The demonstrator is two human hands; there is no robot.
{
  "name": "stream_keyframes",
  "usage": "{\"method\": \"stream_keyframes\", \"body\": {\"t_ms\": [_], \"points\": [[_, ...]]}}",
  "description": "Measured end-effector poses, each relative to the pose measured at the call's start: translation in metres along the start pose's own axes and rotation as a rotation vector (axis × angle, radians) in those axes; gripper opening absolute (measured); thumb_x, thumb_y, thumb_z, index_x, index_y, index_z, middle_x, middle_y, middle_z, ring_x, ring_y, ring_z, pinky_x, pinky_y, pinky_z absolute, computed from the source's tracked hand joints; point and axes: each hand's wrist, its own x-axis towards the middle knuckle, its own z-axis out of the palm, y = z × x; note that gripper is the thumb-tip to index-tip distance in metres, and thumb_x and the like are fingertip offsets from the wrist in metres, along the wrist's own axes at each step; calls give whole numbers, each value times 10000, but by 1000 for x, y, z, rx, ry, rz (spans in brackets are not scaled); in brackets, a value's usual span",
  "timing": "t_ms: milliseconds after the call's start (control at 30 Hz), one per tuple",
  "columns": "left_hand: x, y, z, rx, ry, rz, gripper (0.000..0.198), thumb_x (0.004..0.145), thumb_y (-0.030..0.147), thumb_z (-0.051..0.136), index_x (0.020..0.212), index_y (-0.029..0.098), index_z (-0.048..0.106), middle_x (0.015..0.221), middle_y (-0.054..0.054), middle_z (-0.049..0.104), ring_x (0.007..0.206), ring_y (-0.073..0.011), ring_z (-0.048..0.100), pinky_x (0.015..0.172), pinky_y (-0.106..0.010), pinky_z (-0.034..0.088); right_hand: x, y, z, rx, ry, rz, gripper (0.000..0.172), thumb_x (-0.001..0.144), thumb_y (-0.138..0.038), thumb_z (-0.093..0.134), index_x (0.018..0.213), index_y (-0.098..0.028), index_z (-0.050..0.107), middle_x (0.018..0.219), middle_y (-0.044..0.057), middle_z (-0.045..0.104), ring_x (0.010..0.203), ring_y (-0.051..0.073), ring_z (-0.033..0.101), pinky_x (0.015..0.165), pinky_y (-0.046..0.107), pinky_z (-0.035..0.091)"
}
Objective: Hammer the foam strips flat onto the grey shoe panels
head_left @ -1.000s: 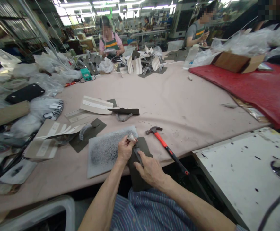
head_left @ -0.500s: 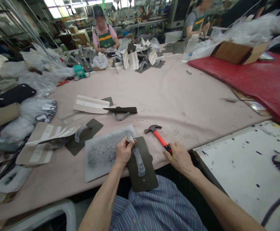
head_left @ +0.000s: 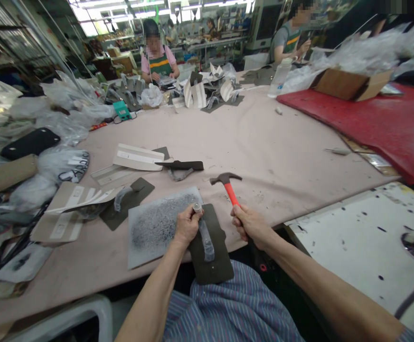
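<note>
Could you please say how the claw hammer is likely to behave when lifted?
The claw hammer is probably head-heavy, given its metallic-looking head. It will likely stay stiff, since its red handle section looks straight above the right hand.

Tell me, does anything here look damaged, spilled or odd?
Yes: the pale board, left of the dark panel, is heavily speckled with dark marks and looks pitted across its middle, perhaps from wear. The pinkish table covering is creased. I see no spill.
</note>
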Motion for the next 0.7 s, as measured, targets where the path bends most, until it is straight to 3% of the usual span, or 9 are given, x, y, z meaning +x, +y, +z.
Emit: {"method": "stream_keyframes", "body": {"t_ms": [67,133,267,333,400,500,567,633,700], "points": [[-1,0,0,22,-12,18,104,843,237,600,864,206,697,833,-18,716,797,-179,647,755,-260,470,-13,-3,1,-193,150,-263,317,969,-501,301,852,-224,402,611,-48,406,464,109,364,475,251,290],[-3,-1,1,37,-15,23,108,851,241,595,867,209,697,833,-20,716,786,-179,644,742,-260,465,-23,-4,-2,-515,208,-465,303,984,-460,327,832,-214,415,609,-13,459,518,130,404,527,279,270],[-4,-5,2,79,6,27,106,836,220,603,878,209,699,783,-18,704,723,-178,629,697,-267,450,-36,-25,-17,-1043,76,-525,224,993,-360,399,851,-201,470,624,13,513,504,121,349,539,309,149],[-4,-5,2,77,2,44,114,850,223,590,881,214,699,793,-19,704,737,-179,634,707,-267,454,-44,-47,-23,-1041,160,-612,248,999,-388,414,841,-207,475,612,4,498,497,115,342,535,302,151],[-4,-3,2,61,-5,59,119,865,238,584,879,218,700,815,-21,709,765,-181,641,728,-264,462,-51,-66,-24,-840,370,-740,295,1015,-438,370,840,-217,457,609,-5,473,501,117,367,531,282,203],[-5,-1,2,49,-6,62,117,870,248,587,876,216,700,820,-20,712,767,-179,643,729,-258,465,-55,-63,-16,-553,621,-831,328,1031,-456,271,868,-224,436,656,14,494,537,137,437,551,280,284],[-5,-1,2,59,-9,54,114,868,239,587,883,213,697,810,-17,710,752,-177,640,712,-259,463,-51,-42,-10,-661,505,-792,310,1020,-424,285,833,-223,429,639,24,498,527,147,429,539,290,262],[-5,-3,2,79,-14,52,132,857,211,587,920,216,704,817,-12,710,749,-178,634,702,-264,458,-47,-20,-8,-915,233,-630,278,1005,-381,331,805,-219,435,594,18,493,490,142,380,522,299,194],[-6,-6,3,89,-15,60,177,844,187,590,968,224,711,845,-11,716,772,-181,634,715,-270,459,-42,-6,-13,-1090,77,-456,253,1010,-365,353,844,-209,463,603,16,516,488,139,363,532,310,143]]}}
